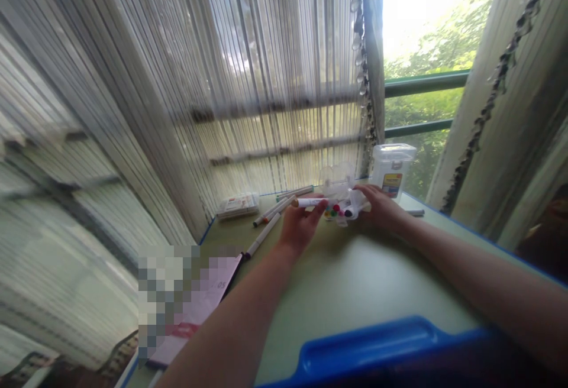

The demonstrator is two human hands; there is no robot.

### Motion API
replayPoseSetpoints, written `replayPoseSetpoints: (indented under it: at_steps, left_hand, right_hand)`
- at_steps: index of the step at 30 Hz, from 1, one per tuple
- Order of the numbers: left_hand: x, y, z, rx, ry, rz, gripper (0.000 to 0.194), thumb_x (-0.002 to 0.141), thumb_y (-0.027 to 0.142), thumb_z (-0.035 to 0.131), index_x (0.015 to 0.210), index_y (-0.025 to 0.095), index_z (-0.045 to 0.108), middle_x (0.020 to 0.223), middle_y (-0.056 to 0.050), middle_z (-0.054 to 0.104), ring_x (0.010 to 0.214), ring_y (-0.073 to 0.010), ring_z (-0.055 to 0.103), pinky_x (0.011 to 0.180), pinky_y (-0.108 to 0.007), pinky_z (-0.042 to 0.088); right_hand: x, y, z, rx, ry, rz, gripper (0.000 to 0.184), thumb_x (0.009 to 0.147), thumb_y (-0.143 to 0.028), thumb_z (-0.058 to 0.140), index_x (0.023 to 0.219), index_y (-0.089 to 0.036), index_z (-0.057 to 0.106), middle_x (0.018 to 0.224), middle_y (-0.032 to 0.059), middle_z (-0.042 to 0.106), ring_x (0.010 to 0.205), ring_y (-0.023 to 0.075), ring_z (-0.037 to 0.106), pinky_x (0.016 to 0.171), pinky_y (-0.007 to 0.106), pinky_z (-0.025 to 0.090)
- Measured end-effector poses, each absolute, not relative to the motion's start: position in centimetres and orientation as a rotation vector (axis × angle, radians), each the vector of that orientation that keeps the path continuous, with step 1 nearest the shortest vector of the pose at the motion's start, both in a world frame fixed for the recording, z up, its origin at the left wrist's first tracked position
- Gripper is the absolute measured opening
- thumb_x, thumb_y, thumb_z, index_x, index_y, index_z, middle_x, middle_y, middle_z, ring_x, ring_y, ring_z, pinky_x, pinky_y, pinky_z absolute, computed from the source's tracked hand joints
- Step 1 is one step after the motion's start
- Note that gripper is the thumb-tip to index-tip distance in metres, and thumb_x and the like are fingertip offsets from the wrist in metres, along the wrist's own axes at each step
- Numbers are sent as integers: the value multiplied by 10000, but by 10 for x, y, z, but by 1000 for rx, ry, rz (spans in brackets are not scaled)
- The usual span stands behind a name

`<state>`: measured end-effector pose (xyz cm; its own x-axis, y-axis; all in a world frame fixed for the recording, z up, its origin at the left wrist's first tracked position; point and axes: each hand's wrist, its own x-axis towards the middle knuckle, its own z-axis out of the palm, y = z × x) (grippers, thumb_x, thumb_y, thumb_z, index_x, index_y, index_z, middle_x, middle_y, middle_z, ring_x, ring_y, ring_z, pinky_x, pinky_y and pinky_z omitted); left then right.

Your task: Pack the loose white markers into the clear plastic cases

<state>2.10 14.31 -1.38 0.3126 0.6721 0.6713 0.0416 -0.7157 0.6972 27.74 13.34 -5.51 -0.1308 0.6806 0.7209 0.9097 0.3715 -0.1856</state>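
Above the far part of the table, my left hand (302, 219) is closed on a white marker (309, 202) with a brownish end, held level and pointing at a clear plastic case (354, 204). Inside the case several markers show their coloured ends, red, green, pink and black among them. Its transparent lid (337, 180) stands raised at the back. My right hand (377, 201) grips the case by its right side, the fingers partly hidden. On the table left of my left hand lie several loose white markers (264, 234).
Behind my right hand stands a clear lidded container (393, 166) with a yellow label. A small flat pack (238, 204) lies at the far left. A pink-white booklet (208, 299) is at the near left, partly pixelated. A blue moulded edge (368, 343) lies in front; string curtains (275, 68) hang behind.
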Motion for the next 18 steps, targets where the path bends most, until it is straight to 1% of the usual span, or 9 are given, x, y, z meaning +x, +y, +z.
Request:
replayPoseSetpoints:
  at_steps: [2, 4, 5, 7, 9, 11, 13, 15, 18]
  left_hand:
    - [20, 143, -14, 2105, 611, 1392, 313, 830, 432, 613, 955, 164, 718, 968, -106, 717, 792, -203, 680, 614, -297, 566]
    - [20, 144, -15, 2236, 615, 1371, 249, 824, 378, 634, 949, 182, 722, 1038, -111, 701, 973, -237, 651, 769, -350, 566]
    - [20, 145, -16, 2305, 623, 1354, 221, 817, 352, 647, 948, 192, 723, 1052, -105, 698, 1035, -243, 628, 848, -377, 545]
    - [19, 146, -18, 2404, 645, 1311, 204, 808, 321, 663, 961, 198, 716, 1047, -93, 698, 1075, -242, 607, 943, -407, 493]
    - [19, 146, -19, 2423, 676, 1288, 229, 804, 328, 666, 980, 185, 696, 1042, -94, 691, 1016, -230, 623, 914, -396, 500]
    - [19, 144, -19, 2407, 735, 1282, 284, 789, 347, 676, 1009, 167, 665, 1047, -102, 674, 899, -208, 639, 817, -369, 525]
    - [19, 141, -17, 2407, 835, 1279, 337, 763, 367, 695, 1017, 154, 636, 1005, -101, 662, 812, -192, 626, 734, -345, 518]
    - [18, 138, -14, 2393, 963, 1248, 370, 732, 414, 710, 980, 155, 618, 874, -69, 650, 735, -181, 601, 659, -319, 485]
    - [16, 135, -10, 2257, 1065, 1193, 342, 726, 480, 689, 843, 174, 595, 685, -5, 596, 627, -150, 556, 565, -270, 407]
  right_hand:
    - [278, 133, -55, -1371, -1889, -392, 582, 652, -228, 700, 1209, -216, 532, 1159, 117, 613, 1129, 337, 553, 913, 502, 491]
    - [277, 132, -54, -1362, -1903, -393, 583, 646, -224, 704, 1203, -216, 533, 1158, 120, 613, 1121, 340, 554, 912, 511, 490]
    - [277, 132, -54, -1353, -1912, -394, 584, 645, -222, 705, 1203, -216, 534, 1159, 121, 613, 1120, 341, 554, 912, 514, 489]
    - [276, 131, -53, -1328, -1924, -400, 587, 643, -220, 706, 1205, -219, 535, 1160, 121, 611, 1120, 339, 551, 914, 513, 487]
    - [275, 131, -53, -1307, -1929, -409, 583, 643, -221, 706, 1202, -218, 539, 1155, 122, 612, 1117, 336, 550, 916, 508, 486]
    - [274, 131, -53, -1297, -1928, -417, 576, 646, -221, 704, 1199, -214, 543, 1150, 123, 612, 1115, 333, 549, 916, 505, 485]
    - [275, 131, -53, -1299, -1927, -426, 572, 649, -220, 701, 1199, -212, 543, 1153, 123, 611, 1120, 333, 544, 918, 506, 484]
    - [275, 131, -53, -1309, -1931, -432, 573, 653, -222, 701, 1202, -205, 540, 1159, 127, 609, 1127, 335, 537, 918, 510, 483]
    - [276, 131, -53, -1323, -1931, -431, 574, 655, -227, 708, 1204, -205, 540, 1157, 129, 609, 1121, 336, 540, 911, 510, 486]
